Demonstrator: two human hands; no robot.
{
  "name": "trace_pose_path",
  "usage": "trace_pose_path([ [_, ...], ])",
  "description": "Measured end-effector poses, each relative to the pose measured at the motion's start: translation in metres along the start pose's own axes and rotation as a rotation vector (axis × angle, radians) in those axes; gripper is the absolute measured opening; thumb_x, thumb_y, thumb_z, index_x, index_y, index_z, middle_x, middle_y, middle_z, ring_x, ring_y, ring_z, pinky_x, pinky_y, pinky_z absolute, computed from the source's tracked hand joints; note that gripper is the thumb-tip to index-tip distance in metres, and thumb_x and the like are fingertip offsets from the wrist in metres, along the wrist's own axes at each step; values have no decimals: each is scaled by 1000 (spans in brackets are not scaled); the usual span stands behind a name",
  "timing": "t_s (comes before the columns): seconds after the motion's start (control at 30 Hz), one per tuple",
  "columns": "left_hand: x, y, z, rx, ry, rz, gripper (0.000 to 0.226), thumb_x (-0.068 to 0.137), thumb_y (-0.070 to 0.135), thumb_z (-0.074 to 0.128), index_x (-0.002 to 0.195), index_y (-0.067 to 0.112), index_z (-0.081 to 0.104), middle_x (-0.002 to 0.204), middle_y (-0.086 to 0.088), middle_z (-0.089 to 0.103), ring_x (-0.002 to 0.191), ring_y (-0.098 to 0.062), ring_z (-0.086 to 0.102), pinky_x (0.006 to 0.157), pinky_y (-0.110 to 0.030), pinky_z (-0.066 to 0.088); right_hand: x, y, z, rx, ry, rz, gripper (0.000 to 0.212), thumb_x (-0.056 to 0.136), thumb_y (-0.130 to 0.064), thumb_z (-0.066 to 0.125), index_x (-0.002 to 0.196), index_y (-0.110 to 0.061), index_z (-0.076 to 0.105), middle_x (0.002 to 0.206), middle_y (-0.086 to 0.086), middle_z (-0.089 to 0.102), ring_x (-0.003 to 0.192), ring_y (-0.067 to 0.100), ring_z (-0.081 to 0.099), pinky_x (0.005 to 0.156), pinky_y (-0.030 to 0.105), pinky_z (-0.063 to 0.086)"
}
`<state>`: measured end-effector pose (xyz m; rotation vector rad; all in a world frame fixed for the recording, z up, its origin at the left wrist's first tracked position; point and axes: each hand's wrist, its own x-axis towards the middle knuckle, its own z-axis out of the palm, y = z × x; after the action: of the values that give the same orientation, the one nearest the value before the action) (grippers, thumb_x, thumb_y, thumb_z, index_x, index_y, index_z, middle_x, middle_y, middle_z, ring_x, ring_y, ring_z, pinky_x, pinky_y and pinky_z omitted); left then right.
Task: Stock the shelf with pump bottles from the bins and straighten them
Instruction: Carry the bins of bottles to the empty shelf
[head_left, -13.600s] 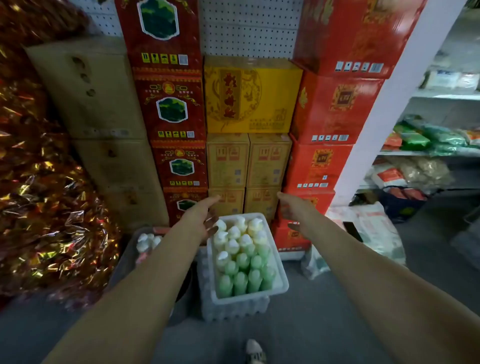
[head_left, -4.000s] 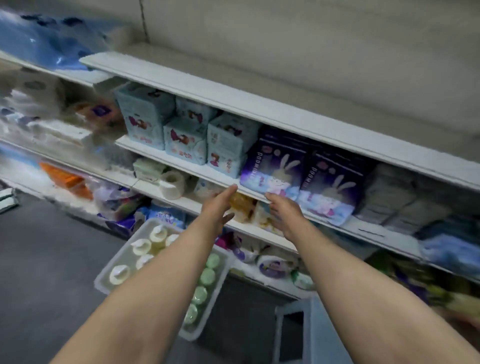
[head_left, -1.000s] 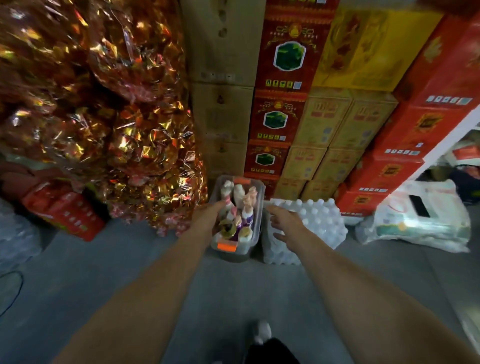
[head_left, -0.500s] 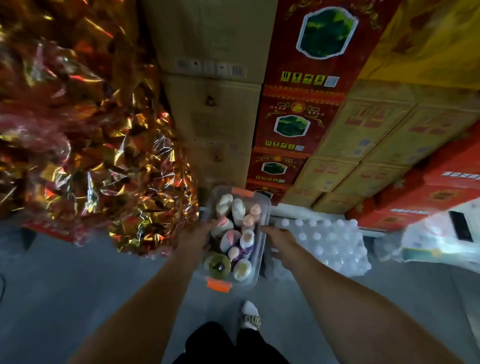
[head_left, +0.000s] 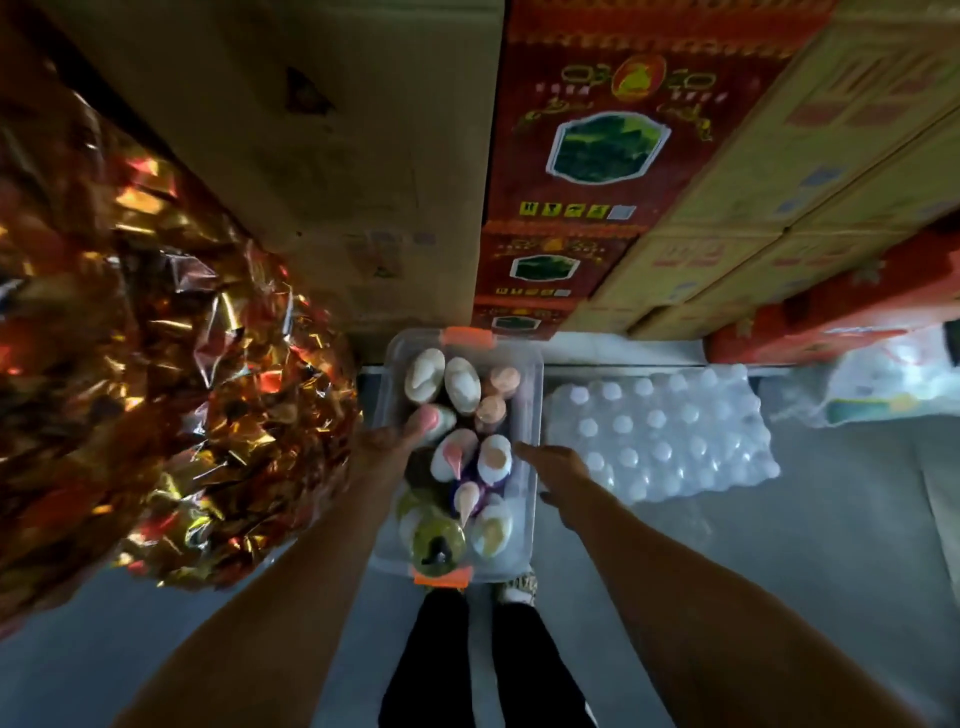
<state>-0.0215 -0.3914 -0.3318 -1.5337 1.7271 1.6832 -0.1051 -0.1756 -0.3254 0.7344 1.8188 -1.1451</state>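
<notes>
A clear plastic bin (head_left: 534, 415) with orange latches sits low in front of me, above my feet. Several pump bottles stand in it: white ones (head_left: 461, 384), pink-topped ones (head_left: 453, 457) and a green-gold one (head_left: 438, 540). My left hand (head_left: 387, 444) grips the bin's left rim, thumb over the edge beside a pink-capped bottle. On the opposite side, my right hand (head_left: 553, 467) holds the right rim, fingertips over the edge. No shelf is in view.
Brown cartons (head_left: 332, 156), red cartons (head_left: 587, 156) and yellow cartons (head_left: 810, 171) are stacked right behind the bin. Crinkly gold-red foil packs (head_left: 145, 374) bulge on the left. A shrink-wrapped pack of water bottles (head_left: 660, 436) lies right of the bin. The floor is grey.
I have leaned in closer over the bin. Both hands went from reaching toward it to closing on its two side rims.
</notes>
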Motion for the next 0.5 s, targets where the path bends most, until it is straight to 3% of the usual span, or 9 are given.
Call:
trace_pose_path([
  [0.07,15,-6,6,-2,-19,-14,71,73,56,79,124,10,62,122,-9,64,102,-20,62,85,-32,50,16,6,6,-28,28,-6,58,78,-41,82,117,-2,64,95,10,57,76,18,53,71,32,44],
  [0.13,26,-11,12,-11,13,1,66,64,53,88,111,14,64,119,-10,65,116,-29,62,103,-43,48,30,11,10,-66,48,-16,66,76,-48,82,122,-6,60,96,5,59,77,16,55,66,26,43],
  [0.2,33,-14,14,62,37,51,77,59,58,84,117,12,63,122,-13,66,117,-31,62,105,-47,47,42,16,14,-100,74,-39,70,74,-51,83,124,-10,57,91,-3,60,75,11,56,59,21,41],
  [0.37,57,-24,20,109,46,131,91,69,43,89,143,13,47,143,-8,54,132,-24,51,113,-42,39,66,24,26,-117,86,2,89,70,-54,85,138,-11,49,122,8,61,102,23,61,83,36,51],
  [0.5,75,-37,25,161,88,103,110,67,50,89,153,15,31,154,-10,40,142,-28,40,116,-45,35,79,29,29,-124,120,-16,77,69,-52,86,128,-15,53,88,-8,55,76,8,55,57,23,42],
])
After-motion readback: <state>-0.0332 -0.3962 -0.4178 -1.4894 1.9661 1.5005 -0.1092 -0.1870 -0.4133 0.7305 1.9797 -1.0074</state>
